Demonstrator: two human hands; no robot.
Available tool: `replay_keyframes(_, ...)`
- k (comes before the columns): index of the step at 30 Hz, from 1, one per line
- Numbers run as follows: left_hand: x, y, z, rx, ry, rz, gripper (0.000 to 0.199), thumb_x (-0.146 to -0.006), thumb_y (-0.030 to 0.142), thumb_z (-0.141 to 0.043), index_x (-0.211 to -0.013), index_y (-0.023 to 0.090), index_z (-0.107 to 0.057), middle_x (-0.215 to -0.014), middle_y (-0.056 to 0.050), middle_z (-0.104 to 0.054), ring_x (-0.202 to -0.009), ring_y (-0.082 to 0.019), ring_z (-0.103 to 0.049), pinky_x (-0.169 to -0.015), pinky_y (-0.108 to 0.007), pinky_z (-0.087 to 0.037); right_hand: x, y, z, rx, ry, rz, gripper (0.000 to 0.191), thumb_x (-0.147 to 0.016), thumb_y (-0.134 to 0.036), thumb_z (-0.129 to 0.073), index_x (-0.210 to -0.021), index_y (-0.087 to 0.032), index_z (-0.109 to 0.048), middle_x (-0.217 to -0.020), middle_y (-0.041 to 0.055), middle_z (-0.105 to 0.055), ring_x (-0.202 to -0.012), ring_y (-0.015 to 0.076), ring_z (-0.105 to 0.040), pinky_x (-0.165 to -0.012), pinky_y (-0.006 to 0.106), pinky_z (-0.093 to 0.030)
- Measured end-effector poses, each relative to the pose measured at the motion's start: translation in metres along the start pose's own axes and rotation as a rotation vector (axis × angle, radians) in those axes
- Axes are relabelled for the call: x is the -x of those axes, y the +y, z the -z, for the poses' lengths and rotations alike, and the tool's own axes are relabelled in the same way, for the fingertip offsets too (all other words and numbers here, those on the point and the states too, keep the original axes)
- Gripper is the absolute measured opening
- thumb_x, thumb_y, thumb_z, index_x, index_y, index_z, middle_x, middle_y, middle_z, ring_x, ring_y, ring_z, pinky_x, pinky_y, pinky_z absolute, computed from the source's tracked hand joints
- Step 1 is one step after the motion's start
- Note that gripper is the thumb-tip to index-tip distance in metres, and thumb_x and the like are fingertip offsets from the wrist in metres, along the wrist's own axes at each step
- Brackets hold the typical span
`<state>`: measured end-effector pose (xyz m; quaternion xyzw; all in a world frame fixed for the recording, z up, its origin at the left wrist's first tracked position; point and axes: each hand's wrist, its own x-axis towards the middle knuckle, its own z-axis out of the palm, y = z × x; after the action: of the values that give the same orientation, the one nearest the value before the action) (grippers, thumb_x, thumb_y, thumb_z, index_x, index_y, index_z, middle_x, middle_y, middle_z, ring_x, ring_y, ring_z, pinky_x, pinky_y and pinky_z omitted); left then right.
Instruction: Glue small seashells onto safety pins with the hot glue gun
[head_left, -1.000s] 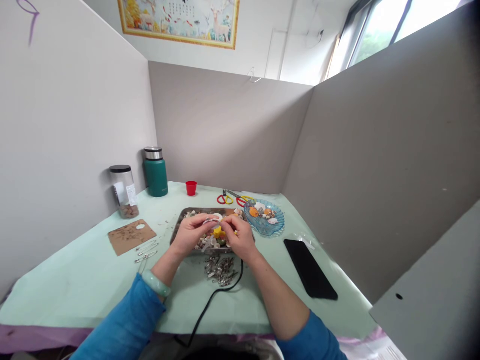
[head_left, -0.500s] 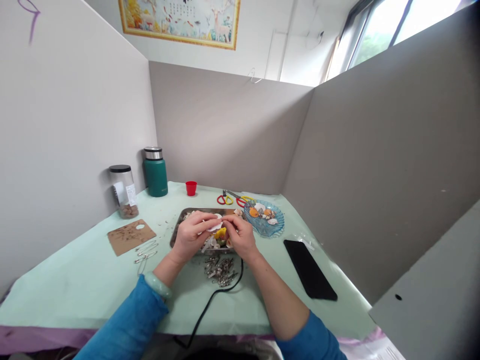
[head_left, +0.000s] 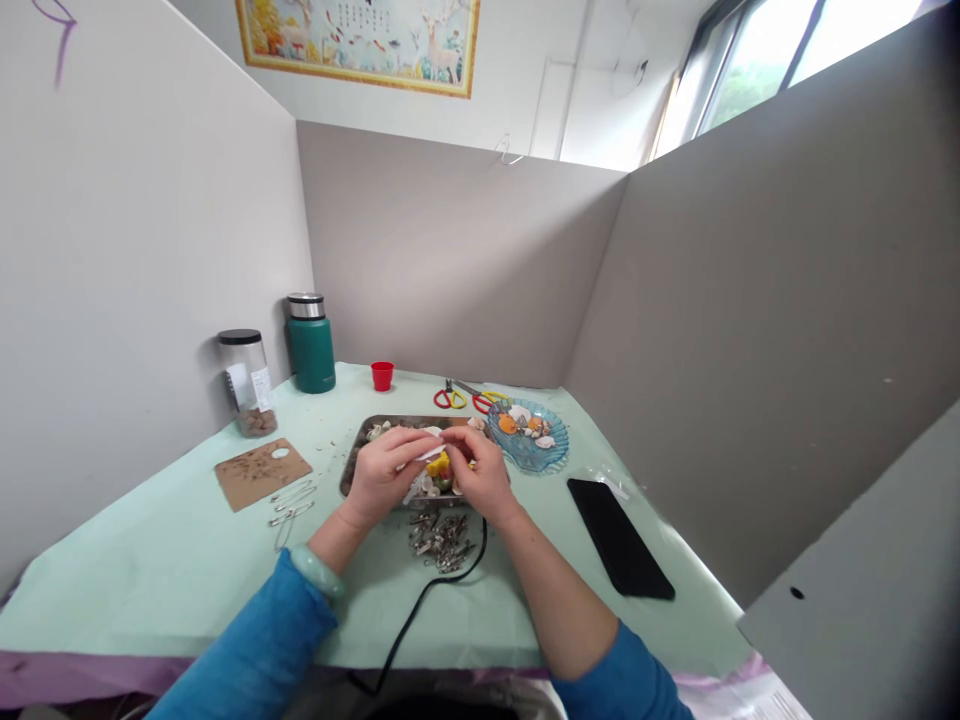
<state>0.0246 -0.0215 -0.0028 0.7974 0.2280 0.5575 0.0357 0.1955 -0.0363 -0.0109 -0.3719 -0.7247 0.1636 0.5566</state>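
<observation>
Both hands meet above a metal tray (head_left: 351,462) of mixed small pieces, some white and some yellow. Between their fingertips is a thin white piece (head_left: 433,453), seen nearly edge-on; its kind is unclear. My left hand (head_left: 386,470) pinches its left side, and my right hand (head_left: 480,470) has thumb and fingers closed at its right end. Yellow pieces (head_left: 439,466) show in the tray just below the fingers. In front of the tray lies a pile of small metal clips or pins (head_left: 441,542). The hands hide part of the tray's contents.
Right of the tray stands a blue glass plate (head_left: 553,455) with shell-like pieces, near scissors (head_left: 480,402) and a black phone-like slab (head_left: 621,540). Leftward are a brown card (head_left: 259,480), safety pins (head_left: 291,510), a jar (head_left: 247,385), a green bottle (head_left: 311,345) and a red cup (head_left: 382,376). A black cord (head_left: 424,595) runs frontward.
The white piece has tilted from showing its face to showing nearly its edge. My right fingers have shifted slightly over it; the arms have hardly moved.
</observation>
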Motion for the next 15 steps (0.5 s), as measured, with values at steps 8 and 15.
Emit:
replay_keyframes(8,-0.0055,0.0083,-0.0043,0.441,-0.015,0.709,0.035,-0.069,0.047,-0.067,-0.081,0.014,-0.07,-0.074,-0.002,-0.067,-0.06,-0.014,-0.058,-0.053,-0.023,-0.052,-0.0004,-0.0043,0.003,0.044,-0.02,0.02,0.017,-0.088,-0.028,-0.046,-0.089,-0.019,-0.06,-0.083,0.0038,-0.061,-0.065,0.013,-0.054,-0.06,0.024,-0.043)
replay_keyframes(15,-0.0091,0.0098,-0.0029,0.504,-0.02,0.769,0.035,-0.066,0.048,-0.069,-0.073,0.013,-0.067,-0.061,0.002,-0.058,-0.054,-0.011,-0.053,-0.051,-0.022,-0.049,-0.0011,-0.0086,0.0036,0.124,-0.025,0.052,0.02,-0.086,-0.032,-0.048,-0.077,-0.018,-0.059,-0.07,0.0013,-0.056,-0.059,0.012,-0.047,-0.057,0.024,-0.038)
